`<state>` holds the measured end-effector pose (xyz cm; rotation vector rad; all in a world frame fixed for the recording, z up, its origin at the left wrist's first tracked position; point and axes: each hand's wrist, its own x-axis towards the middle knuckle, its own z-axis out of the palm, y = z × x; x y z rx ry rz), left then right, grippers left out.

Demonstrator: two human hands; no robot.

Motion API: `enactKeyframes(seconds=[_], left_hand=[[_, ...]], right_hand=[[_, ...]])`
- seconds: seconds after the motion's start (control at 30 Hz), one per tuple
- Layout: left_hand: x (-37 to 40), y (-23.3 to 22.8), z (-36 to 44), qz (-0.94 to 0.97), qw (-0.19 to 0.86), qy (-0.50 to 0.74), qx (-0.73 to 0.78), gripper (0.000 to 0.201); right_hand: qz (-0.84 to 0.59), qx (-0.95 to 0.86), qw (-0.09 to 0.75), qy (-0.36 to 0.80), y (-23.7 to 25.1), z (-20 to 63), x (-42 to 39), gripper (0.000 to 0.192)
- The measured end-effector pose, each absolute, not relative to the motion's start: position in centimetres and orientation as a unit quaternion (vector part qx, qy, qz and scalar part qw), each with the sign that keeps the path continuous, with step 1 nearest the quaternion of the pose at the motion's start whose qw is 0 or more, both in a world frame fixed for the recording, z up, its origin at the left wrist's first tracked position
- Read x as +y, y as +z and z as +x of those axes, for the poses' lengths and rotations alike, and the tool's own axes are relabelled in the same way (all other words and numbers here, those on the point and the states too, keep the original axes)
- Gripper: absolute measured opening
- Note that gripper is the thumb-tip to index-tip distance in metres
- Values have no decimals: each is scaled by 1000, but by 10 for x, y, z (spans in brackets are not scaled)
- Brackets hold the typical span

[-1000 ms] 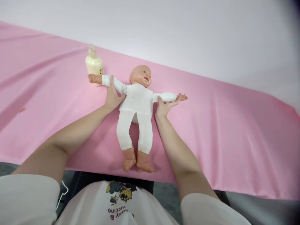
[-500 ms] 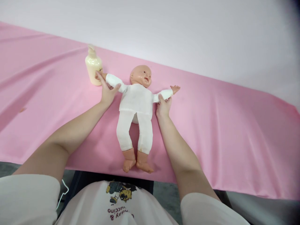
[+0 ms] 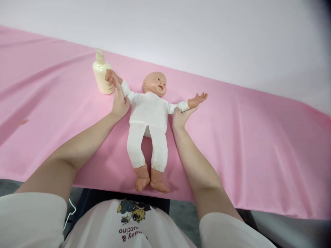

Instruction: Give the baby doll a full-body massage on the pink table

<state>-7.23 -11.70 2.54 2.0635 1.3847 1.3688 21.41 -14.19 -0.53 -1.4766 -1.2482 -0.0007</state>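
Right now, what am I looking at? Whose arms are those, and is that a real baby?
It is not a real baby. It is a baby doll in white clothes, lying on its back on a pink cloth. The picture comes from a camera worn on a person's head, looking down, so the two bare arms are that person's own. The left hand holds one doll arm and lifts it up. The right hand holds the doll's other arm from underneath. Behind the raised doll arm stands a cream pump bottle. At the bottom you see the person's shirt.
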Motion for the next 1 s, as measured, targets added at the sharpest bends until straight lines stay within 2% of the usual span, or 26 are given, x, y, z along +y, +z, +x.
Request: enactKeyframes(seconds=[0.23,0.37,0.6,0.77,1.0], left_hand=[[-121,24,-66,756,133,333,548,88],[-125,27,-64,770,100,289,559,85],[-127,13,-55,821,40,306,481,51],[-118,4,-59,840,31,322,436,51],[-116,9,-69,881,34,356,310,57]], right_hand=[[-560,-624,532,119,-6,204,-151,60],[-576,-628,509,126,-12,205,-151,47],[-533,-700,464,101,-11,208,-154,56],[-516,-736,433,64,-16,213,-155,54],[-473,-754,456,11,-8,209,-160,49]])
